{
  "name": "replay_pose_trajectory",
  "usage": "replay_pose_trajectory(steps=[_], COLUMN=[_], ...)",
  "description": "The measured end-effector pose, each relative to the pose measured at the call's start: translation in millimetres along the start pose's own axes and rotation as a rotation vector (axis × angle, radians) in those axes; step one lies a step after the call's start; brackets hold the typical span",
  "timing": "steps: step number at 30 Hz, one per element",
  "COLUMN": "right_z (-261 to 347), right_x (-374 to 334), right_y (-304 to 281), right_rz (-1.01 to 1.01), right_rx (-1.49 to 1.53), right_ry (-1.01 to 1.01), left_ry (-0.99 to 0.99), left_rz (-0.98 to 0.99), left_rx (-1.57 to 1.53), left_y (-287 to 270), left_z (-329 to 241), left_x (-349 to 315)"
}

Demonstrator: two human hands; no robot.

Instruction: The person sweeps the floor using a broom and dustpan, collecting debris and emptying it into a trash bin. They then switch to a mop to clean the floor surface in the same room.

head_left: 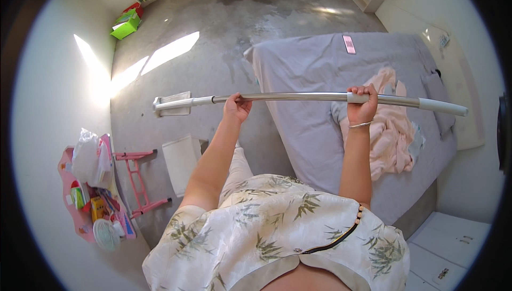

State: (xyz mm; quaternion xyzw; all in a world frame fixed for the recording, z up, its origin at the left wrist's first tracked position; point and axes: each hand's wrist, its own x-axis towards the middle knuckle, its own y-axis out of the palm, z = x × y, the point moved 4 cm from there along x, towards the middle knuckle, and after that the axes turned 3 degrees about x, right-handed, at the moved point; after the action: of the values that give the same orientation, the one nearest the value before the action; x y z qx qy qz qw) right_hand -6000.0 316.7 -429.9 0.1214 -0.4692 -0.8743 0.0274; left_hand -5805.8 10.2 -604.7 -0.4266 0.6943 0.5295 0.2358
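A flat mop [298, 97] with a silvery metal pole is held level across in front of me. Its pale, narrow rectangular head [176, 104] is at the left end, and a white end grip is at the right. My left hand [238, 108] is closed on the pole a little in from the head, close to a pale sleeve. Farther right, my right hand [362, 103] wraps round the white collar on the pole, above the bed. A thin bracelet [361, 124] circles my right wrist.
A bed [298, 115] with a grey sheet carries crumpled pink clothes [392, 142] and a pink phone-like slab [349, 45]. At left are a cluttered pink table [69, 184] and a white box-like stool [181, 158]. A green bin [126, 25] stands by the far wall; white cabinets [448, 243] lower right.
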Motion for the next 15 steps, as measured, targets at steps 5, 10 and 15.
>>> replay_pose_trajectory(steps=[5, 10, 15], right_z=[-101.9, -160.4, -201.5], right_x=[67.7, 144.2, 242.4], right_y=[60.2, 160.4, 140.2], right_rz=[-0.053, -0.003, -0.126], right_rx=[-0.002, 0.066, 0.122], right_ry=[0.012, 0.008, 0.014], left_ry=[-0.016, 0.104, 0.157], left_rz=[-0.019, 0.118, -0.124], left_rx=[-0.082, -0.319, -0.292], left_y=[22.6, 74.6, 107.2], left_z=[-120.4, -261.6, -346.1], left_x=[65.1, 139.5, 248.3])
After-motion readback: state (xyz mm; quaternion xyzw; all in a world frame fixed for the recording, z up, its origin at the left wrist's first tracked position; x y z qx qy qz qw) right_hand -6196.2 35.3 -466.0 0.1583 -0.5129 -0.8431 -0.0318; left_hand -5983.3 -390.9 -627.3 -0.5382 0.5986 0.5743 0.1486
